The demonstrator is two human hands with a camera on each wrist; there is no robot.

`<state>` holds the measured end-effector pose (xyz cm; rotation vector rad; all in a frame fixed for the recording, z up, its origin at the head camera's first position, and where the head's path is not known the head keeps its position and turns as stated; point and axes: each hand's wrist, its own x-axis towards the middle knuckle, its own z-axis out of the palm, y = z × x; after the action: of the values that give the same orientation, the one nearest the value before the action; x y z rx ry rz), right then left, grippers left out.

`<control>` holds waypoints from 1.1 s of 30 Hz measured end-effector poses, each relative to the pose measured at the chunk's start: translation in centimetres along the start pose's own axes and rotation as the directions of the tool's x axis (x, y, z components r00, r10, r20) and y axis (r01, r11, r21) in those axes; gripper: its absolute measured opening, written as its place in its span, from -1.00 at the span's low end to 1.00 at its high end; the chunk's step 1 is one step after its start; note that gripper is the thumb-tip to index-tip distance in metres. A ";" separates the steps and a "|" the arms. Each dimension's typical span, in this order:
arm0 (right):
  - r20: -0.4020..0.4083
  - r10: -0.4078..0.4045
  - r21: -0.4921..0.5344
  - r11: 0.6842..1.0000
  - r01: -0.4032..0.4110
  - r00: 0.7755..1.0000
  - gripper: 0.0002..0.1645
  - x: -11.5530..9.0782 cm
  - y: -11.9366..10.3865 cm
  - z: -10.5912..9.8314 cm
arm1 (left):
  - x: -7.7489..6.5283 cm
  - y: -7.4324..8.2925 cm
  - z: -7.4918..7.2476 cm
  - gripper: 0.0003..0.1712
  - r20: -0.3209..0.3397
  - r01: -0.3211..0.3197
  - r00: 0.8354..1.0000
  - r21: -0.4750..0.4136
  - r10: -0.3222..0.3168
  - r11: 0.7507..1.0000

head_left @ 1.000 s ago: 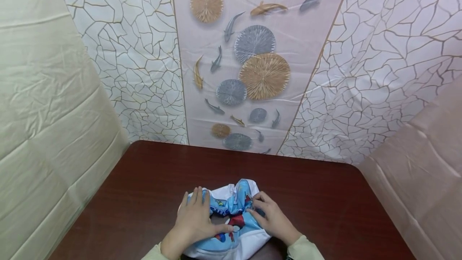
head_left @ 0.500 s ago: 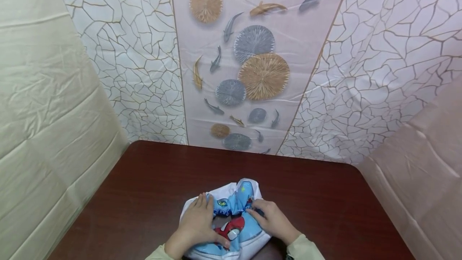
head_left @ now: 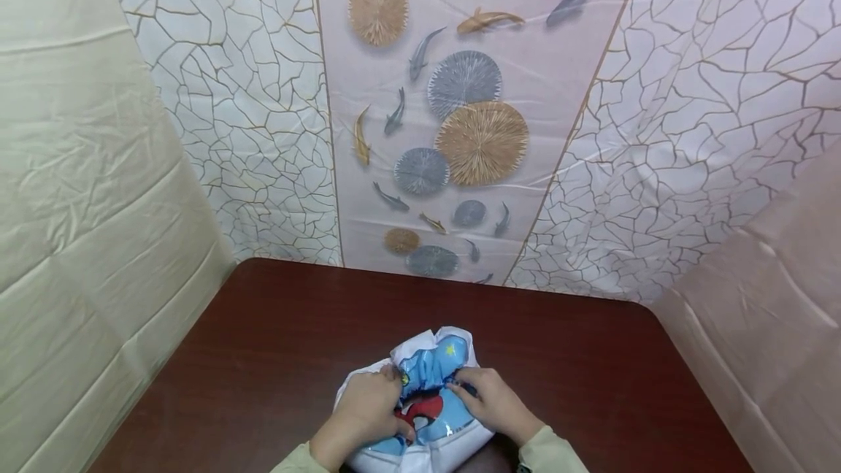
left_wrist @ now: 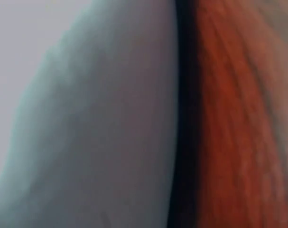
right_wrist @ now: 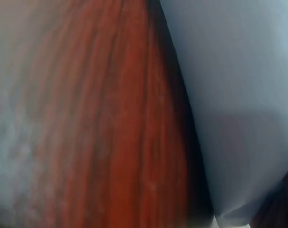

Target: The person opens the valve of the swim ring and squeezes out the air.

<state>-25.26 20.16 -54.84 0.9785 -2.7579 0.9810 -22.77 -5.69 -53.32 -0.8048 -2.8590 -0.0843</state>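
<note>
Head view: the crumpled blue-and-white plastic ring (head_left: pixel 436 367) lies on the near middle of the dark red table (head_left: pixel 263 356). The left hand (head_left: pixel 368 404) grips its left side, fingers bent over it and thumb nearer. From the right, the right hand (head_left: pixel 493 396) pinches its inner edge between thumb and curled fingers. Left wrist view: a blurred pale surface (left_wrist: pixel 101 123) at left, reddish wood at right. Right wrist view: wood at left, a smooth grey surface (right_wrist: pixel 238 95) at right.
</note>
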 end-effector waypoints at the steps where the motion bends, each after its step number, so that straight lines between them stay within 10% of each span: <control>1: 0.005 0.007 0.001 1.000 -0.007 1.000 -0.79 0.0 0.0 0.1 | 0.1 0.1 0.1 -0.06 -0.005 -0.006 1.000 0.011 0.006 1.000; 11: 0.028 0.015 -0.001 1.000 -0.015 0.999 -0.80 0.2 0.3 -0.1 | 0.7 0.3 0.2 -0.52 -0.024 -0.041 0.999 -0.047 0.040 0.998; 33: -0.020 -0.008 -0.006 1.000 0.008 1.000 -0.74 -0.1 0.4 0.3 | 0.1 -0.1 -1.3 -0.49 0.020 -0.014 1.000 -0.160 0.017 0.987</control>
<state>-25.38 20.28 -55.34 0.9730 -2.7372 0.9751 -22.73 -5.82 -52.00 -0.8620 -2.8943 -0.3086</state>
